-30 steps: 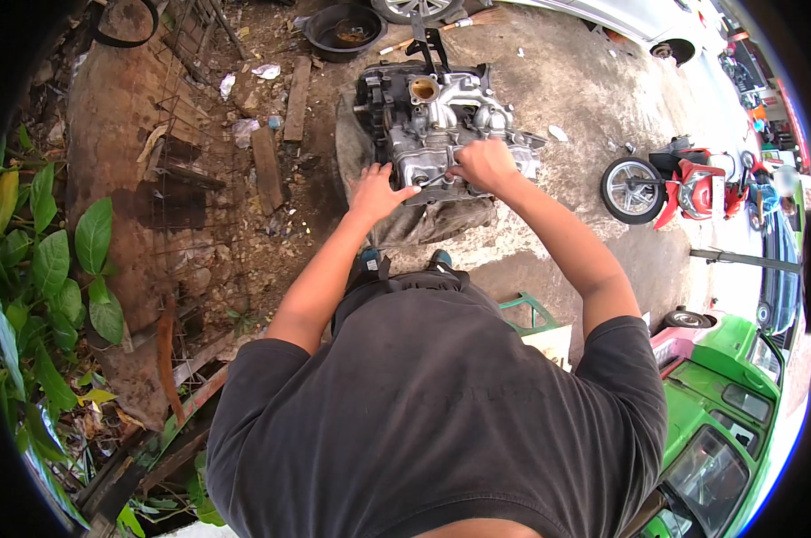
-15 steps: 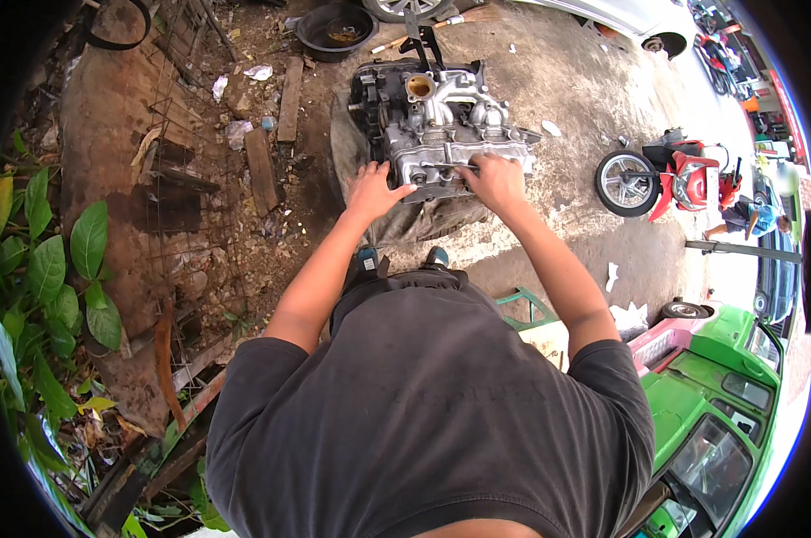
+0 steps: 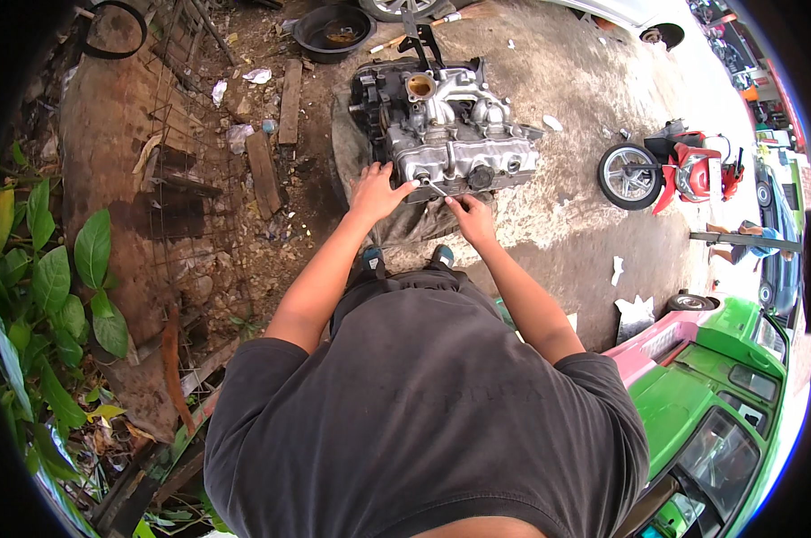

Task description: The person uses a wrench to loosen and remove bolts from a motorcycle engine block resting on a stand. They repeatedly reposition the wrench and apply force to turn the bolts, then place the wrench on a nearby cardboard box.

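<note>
A grey metal engine [image 3: 446,157] sits in front of me, with a round black cap [image 3: 480,176] on its valve cover. My left hand [image 3: 376,190] rests against its near left corner, fingers spread and the thumb reaching to the head end of a wrench. This slim silver wrench [image 3: 437,188] slants across the engine's near side; its exact type is too small to tell. My right hand [image 3: 471,218] pinches the near end of its handle, just below the engine's near edge. Fingers and thumb partly hide both ends of the tool.
Grey cloth [image 3: 351,134] lies under the engine. Beyond it are a black basin [image 3: 333,34] and a white car [image 3: 594,13]. Wooden planks [image 3: 264,172] lie at left. A red motorcycle [image 3: 692,172] and a green vehicle [image 3: 683,386] stand at right.
My right hand has swung toward me and left, turning the wrench from nearly level to a slant. The black cap shows now. My left hand stays in about the same place.
</note>
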`<state>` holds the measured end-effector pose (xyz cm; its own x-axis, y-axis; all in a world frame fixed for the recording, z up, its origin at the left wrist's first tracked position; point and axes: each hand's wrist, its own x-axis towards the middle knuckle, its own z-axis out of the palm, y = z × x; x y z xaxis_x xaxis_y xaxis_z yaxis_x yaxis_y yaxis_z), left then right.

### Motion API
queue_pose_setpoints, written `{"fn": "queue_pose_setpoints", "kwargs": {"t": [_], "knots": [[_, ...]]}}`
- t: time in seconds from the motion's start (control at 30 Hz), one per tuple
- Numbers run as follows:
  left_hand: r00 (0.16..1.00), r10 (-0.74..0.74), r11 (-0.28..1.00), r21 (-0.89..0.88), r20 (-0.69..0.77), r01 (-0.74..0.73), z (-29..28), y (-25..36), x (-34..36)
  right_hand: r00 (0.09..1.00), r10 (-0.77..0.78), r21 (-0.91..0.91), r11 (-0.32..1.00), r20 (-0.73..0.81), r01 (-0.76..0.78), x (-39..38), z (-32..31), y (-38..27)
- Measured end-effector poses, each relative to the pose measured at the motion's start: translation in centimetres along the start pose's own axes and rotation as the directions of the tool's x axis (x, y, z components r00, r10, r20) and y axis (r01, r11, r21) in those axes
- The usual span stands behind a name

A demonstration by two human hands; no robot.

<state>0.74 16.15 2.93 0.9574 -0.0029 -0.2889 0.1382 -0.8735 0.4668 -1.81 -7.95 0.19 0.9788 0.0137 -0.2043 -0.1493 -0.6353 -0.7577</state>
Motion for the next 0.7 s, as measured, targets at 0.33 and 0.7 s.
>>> {"fn": "queue_pose_setpoints", "kwargs": {"t": [0.33, 0.7], "knots": [[1.000, -0.018, 1.000, 0.021, 0.001, 0.018, 0.1, 0.5, 0.3, 0.997, 0.021, -0.022, 1.000, 0.070, -0.019, 0.2, 1.2, 0.6], [0.996, -0.077, 0.991, 0.116, 0.045, 0.071, -0.8, 1.5, -0.1, 0.998, 0.058, -0.146, 0.987, -0.017, -0.060, -1.1, 1.9, -0.8]]}}
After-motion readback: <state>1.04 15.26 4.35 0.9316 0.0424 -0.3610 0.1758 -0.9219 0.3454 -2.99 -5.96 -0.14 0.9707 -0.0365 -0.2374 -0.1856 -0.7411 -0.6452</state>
